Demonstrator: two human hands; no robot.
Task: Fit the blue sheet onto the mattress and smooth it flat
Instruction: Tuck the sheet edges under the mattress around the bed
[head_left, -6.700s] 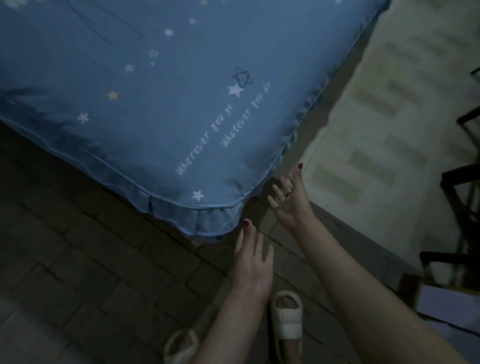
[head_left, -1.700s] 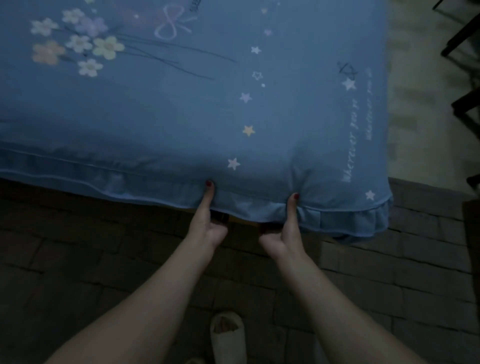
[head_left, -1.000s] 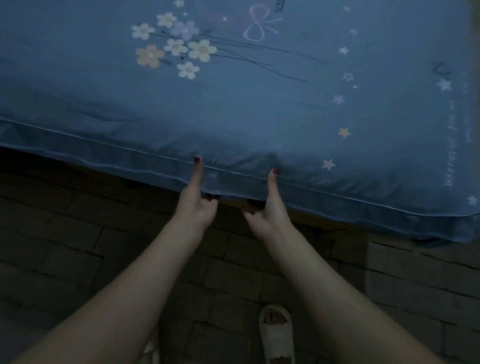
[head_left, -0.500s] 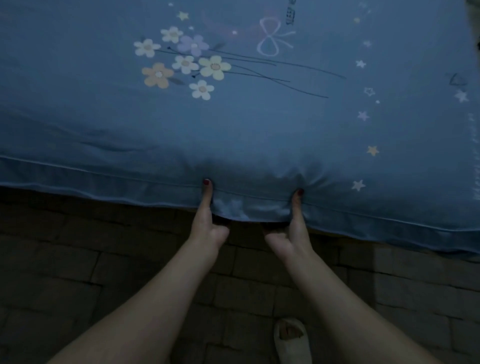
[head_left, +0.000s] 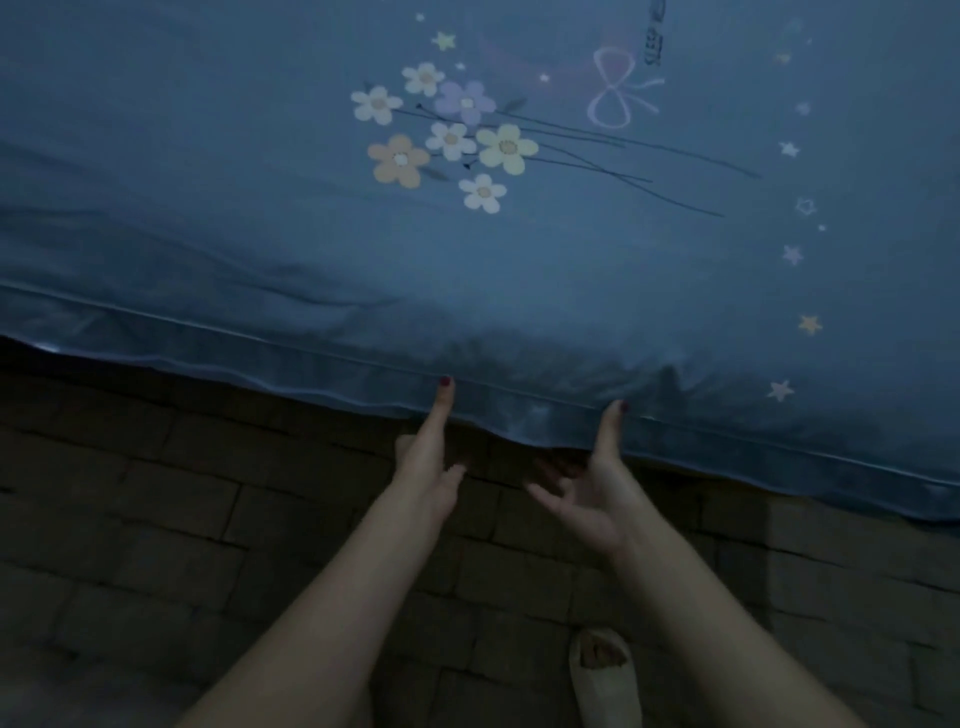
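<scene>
Both hands work the near hem of the blue sheet (head_left: 519, 291): left hand (head_left: 428, 457) and right hand (head_left: 597, 488) each lay a thumb on the hem, fingers spread loosely below. The sheet covers the mattress; soft and light, it is best gripped along the hem. No containers.

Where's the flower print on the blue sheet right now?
In the head view, the flower print sits on top of the blue sheet, up and centre, beyond both hands and left of the pink bow print.
</scene>
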